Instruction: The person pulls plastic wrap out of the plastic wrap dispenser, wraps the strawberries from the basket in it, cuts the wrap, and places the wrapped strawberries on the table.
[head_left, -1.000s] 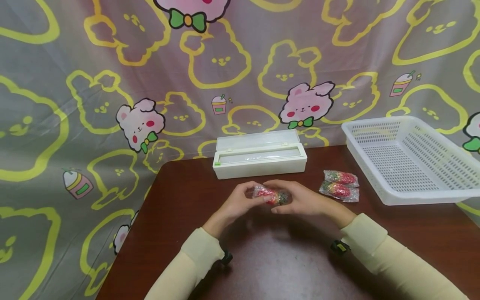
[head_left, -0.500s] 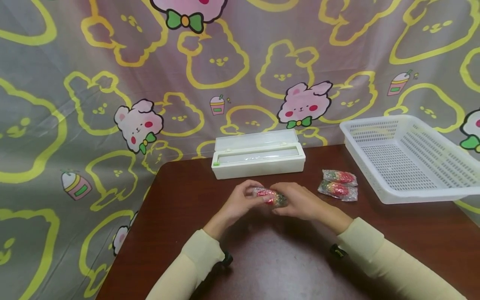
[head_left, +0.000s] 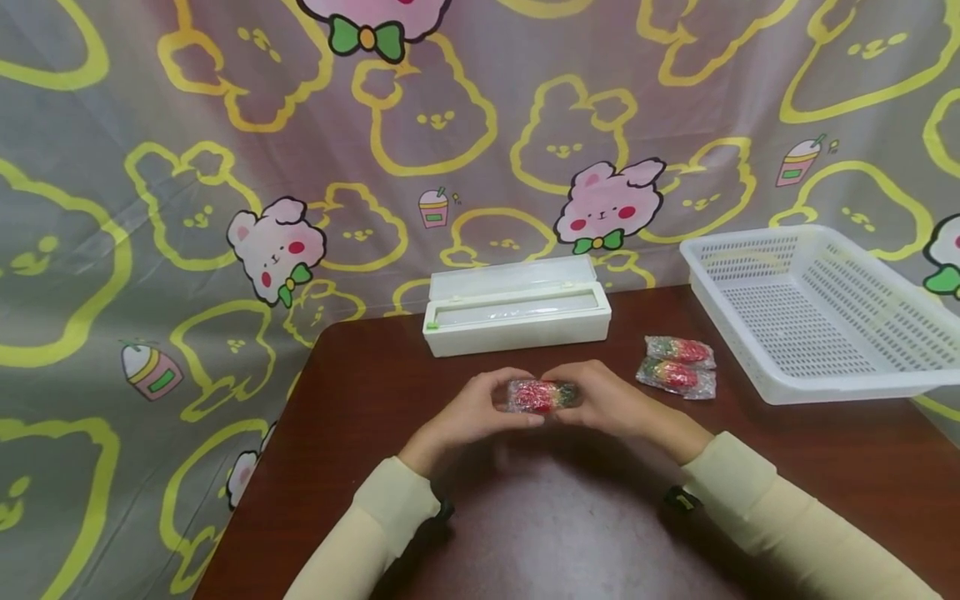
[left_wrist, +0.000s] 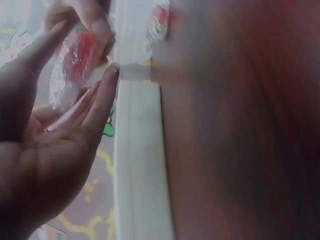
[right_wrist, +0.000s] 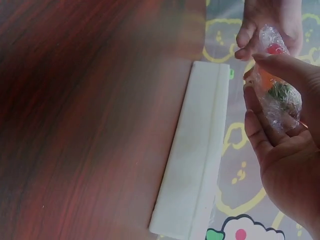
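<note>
A small bundle in clear plastic wrap, red at one end, yellow in the middle and dark green at the other, is held up between the hands over the table. The right hand pinches its green end, thumb on one side and fingers on the other in the right wrist view. The left hand curves loosely about the red end, its thumb straight and off the wrap. A white cling film dispenser with its clear lid raised and a green slider stands just behind the hands.
Two more wrapped red and green bundles lie side by side right of the hands. Beyond them sits a white perforated basket at the table's right. A patterned curtain hangs along the back edge of the brown table.
The bundle has turned from slanting to nearly level. The left thumb has come off its front and moved down below it, while the right hand still holds the green end.
</note>
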